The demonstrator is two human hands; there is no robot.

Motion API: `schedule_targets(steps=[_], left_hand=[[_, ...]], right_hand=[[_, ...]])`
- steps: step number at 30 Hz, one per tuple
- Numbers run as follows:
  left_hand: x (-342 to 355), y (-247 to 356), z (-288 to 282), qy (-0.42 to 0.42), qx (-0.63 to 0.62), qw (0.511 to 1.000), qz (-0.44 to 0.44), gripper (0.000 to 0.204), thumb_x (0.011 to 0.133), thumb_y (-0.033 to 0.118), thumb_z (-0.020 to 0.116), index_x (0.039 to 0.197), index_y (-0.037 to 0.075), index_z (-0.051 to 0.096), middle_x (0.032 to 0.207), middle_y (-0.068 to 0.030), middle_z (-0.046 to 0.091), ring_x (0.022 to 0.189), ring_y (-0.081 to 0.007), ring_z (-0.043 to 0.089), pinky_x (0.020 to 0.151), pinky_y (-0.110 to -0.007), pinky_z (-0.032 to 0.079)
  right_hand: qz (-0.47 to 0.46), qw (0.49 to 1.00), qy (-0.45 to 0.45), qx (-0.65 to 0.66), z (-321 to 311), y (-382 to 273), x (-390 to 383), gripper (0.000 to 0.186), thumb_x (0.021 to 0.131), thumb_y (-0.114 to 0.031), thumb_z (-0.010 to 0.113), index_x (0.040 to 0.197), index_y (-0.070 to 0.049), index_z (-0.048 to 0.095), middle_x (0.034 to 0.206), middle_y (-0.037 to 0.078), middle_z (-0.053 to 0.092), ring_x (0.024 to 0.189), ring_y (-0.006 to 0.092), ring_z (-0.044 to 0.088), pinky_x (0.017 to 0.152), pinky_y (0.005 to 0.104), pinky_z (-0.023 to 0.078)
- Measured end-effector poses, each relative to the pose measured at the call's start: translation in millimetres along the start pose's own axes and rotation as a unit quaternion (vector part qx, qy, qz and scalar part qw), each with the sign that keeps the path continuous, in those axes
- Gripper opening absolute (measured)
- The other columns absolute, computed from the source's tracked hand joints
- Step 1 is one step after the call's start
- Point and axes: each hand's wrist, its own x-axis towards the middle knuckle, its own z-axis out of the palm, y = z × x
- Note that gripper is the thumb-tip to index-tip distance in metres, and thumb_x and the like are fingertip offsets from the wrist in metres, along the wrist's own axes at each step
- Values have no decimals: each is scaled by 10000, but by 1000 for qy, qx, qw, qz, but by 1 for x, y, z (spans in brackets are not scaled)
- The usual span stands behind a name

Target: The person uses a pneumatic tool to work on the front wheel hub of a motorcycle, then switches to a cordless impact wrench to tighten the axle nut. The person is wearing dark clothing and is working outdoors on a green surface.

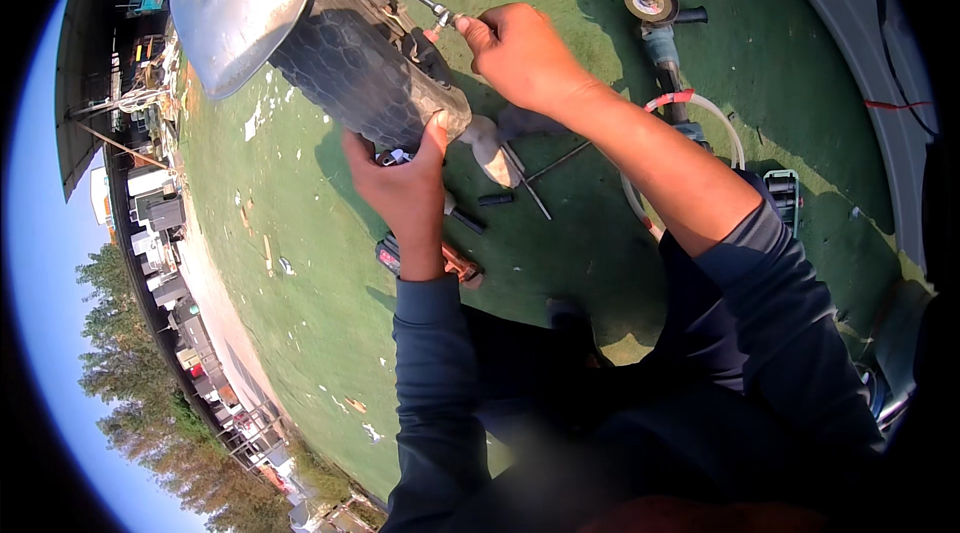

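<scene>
A tyre (350, 78) with worn block tread stands under a shiny curved metal mudguard (240, 8). My left hand (405, 183) is closed around the tyre's near edge, thumb up against the rubber and the other fingers mostly hidden. A small chrome part (392, 158) shows by its palm; I cannot make out its kind. Beside the wheel, my right hand (525, 58) pinches the end of a thin metal rod (435, 8) that runs back toward the frame. Its lower fingers are curled in and partly out of sight.
An angle grinder (660, 43) lies on the green ground to the right, near a pale hose (735, 123). Metal rods (530, 183), a black-handled tool (465, 218) and an orange-brown tool (460, 263) lie near my feet. A pale vehicle panel (860, 53) borders the far right.
</scene>
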Motion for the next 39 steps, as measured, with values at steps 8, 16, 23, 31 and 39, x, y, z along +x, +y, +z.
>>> schedule_targets(steps=[8, 16, 23, 31, 39], left_hand=[[15, -12, -27, 37, -34, 999, -1, 679, 828, 72, 869, 1408, -88, 554, 1257, -146, 703, 1071, -193, 684, 929, -320, 549], [16, -22, -45, 51, -48, 997, -23, 664, 860, 95, 855, 1413, -104, 546, 1232, -147, 703, 1023, -164, 686, 851, -287, 569], [18, -30, -59, 91, -62, 992, -56, 773, 872, 118, 864, 1474, -165, 470, 1354, -232, 650, 1105, -221, 697, 892, -321, 589], [24, -40, -66, 156, -69, 985, -17, 819, 857, 154, 892, 1487, -155, 470, 1404, -230, 629, 1170, -222, 665, 984, -335, 547], [27, -56, -63, 187, -60, 980, -2, 914, 801, 216, 956, 1497, -134, 478, 1407, -219, 642, 1208, -236, 655, 999, -339, 521]], right_hand=[[-3, 999, -12, -34, 2, 0, -8, 510, 1098, -395, 576, 935, 65, 727, 791, 201, 718, 732, 306, 657, 733, 449, 535], [-11, 999, 6, -35, 4, -6, -16, 472, 1081, -355, 596, 891, 57, 725, 771, 248, 708, 737, 408, 693, 741, 490, 539], [-28, 999, 2, -26, 10, -11, -24, 434, 1092, -331, 600, 958, 56, 743, 781, 178, 748, 721, 284, 725, 724, 442, 559], [-62, 997, 8, -40, 14, -12, -27, 405, 1094, -323, 608, 1036, 54, 744, 784, 161, 754, 698, 236, 723, 690, 414, 560], [-91, 994, 2, -67, 16, -4, -33, 375, 1099, -303, 604, 1100, 47, 741, 783, 162, 750, 695, 228, 725, 671, 404, 553]])
